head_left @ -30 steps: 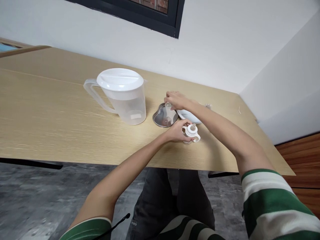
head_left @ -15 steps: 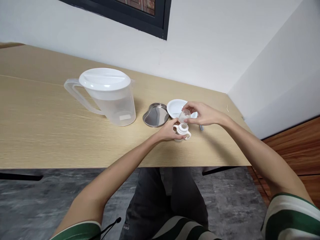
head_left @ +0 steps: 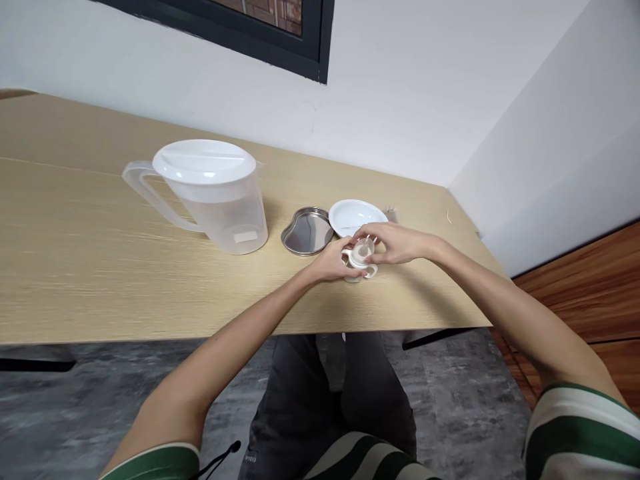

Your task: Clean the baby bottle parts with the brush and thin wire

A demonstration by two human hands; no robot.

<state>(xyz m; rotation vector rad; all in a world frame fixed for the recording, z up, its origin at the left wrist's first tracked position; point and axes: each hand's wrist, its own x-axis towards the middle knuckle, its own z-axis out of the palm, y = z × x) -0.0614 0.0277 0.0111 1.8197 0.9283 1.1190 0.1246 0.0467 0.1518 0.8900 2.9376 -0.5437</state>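
Two-hand hold: clear cap [head_left: 363, 252] over white two-handled cup [head_left: 353, 261].
Left hand [head_left: 333, 263], grip closed on cup; right hand [head_left: 397, 243], grip closed on cap. Both sit just before white plate [head_left: 357, 215] on desk [head_left: 100, 267].

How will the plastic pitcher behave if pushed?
The plastic pitcher looks light for its size, with thin translucent walls, though contents are unclear. Being tall, it may tip if pushed high. Its white lid may shift.
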